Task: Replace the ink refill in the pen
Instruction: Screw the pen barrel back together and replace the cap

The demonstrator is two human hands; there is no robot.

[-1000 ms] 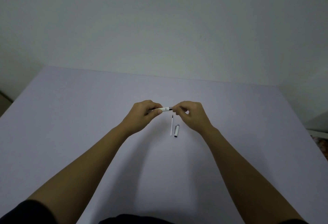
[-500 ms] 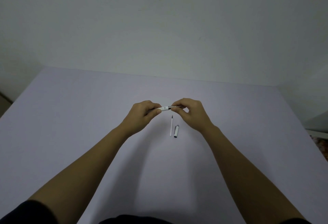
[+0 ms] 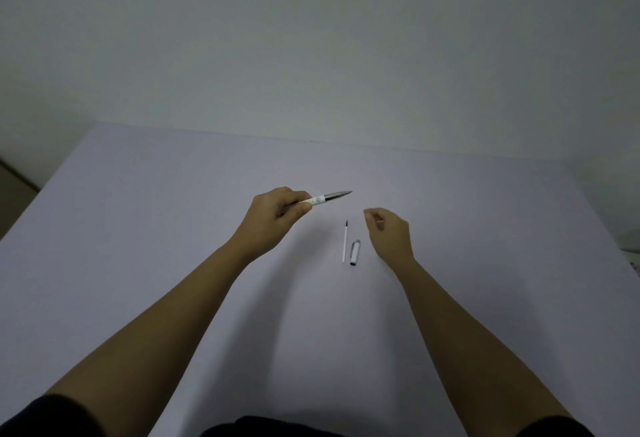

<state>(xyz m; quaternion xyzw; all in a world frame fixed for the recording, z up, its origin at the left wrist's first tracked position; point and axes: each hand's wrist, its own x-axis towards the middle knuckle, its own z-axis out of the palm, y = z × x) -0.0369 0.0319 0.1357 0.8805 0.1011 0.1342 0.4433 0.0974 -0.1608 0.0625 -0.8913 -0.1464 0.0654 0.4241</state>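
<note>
My left hand [image 3: 277, 217] grips a white pen [image 3: 327, 197] with a grey pointed front end that sticks out to the right, above the table. My right hand [image 3: 389, 232] hovers apart from the pen, to the right, with fingers loosely curled and nothing visible in them. Between the hands, a thin white ink refill [image 3: 345, 241] with a dark tip lies on the table, pointing away from me. Right beside it lies the white pen cap [image 3: 354, 252] with a grey end.
The pale lilac table [image 3: 173, 229] runs to a plain wall at the back. Its left and right edges show at the sides of the view. Dark sleeves are at the bottom of the frame.
My right hand has let go of the pen's front end and drawn back to the right and down. The left hand still holds the pen, whose grey tip now shows fully.
</note>
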